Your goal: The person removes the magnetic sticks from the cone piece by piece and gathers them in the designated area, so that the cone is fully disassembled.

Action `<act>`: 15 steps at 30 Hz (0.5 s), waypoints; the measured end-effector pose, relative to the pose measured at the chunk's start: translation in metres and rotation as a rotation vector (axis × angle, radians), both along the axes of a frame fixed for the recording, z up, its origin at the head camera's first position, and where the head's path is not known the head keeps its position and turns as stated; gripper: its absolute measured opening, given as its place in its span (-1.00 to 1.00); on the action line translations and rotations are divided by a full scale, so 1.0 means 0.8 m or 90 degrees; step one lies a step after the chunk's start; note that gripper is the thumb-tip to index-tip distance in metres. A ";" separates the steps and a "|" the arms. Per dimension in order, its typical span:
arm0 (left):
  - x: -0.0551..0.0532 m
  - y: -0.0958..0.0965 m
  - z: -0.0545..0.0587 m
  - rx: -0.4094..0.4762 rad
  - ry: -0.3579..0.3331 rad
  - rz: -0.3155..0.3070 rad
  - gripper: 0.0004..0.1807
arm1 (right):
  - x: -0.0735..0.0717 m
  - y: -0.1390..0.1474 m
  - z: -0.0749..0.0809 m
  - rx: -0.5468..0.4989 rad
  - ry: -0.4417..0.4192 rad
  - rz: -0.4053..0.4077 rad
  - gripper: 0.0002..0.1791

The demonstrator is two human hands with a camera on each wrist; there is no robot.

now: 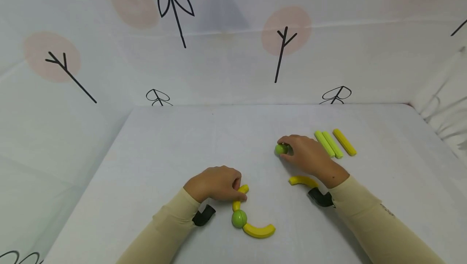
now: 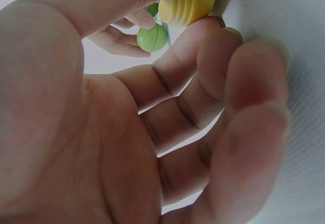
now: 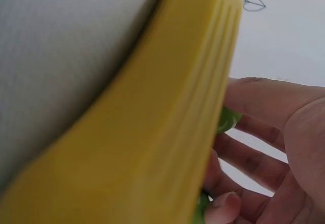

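Observation:
My left hand pinches a yellow curved toy rod between thumb and fingers. Its grooved end shows up close in the left wrist view. A green ball touches that rod's near end, and another yellow curved rod meets the ball on the right. Farther off, my right hand holds a green ball with thumb and fingertips. The left wrist view shows this ball with a second green piece behind it, mostly hidden by the fingers.
Under my right wrist lies a yellow curved rod, large in the right wrist view. Beyond that hand are two light green straight rods and a yellow straight rod. A white cloth covers the table; printed fabric hangs behind.

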State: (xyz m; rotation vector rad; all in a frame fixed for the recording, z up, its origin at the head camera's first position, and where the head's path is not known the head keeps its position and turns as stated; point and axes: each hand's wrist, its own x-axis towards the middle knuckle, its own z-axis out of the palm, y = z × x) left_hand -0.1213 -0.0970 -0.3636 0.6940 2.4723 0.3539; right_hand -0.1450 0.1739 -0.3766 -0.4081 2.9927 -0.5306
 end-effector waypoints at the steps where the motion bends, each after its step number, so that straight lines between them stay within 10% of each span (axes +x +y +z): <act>1: 0.000 0.000 0.000 0.000 0.001 0.000 -0.61 | 0.000 0.000 0.000 0.003 -0.002 0.000 -0.53; 15: -0.002 0.000 -0.003 0.001 -0.005 0.005 -0.61 | 0.008 -0.006 0.016 -0.028 0.043 0.010 -0.52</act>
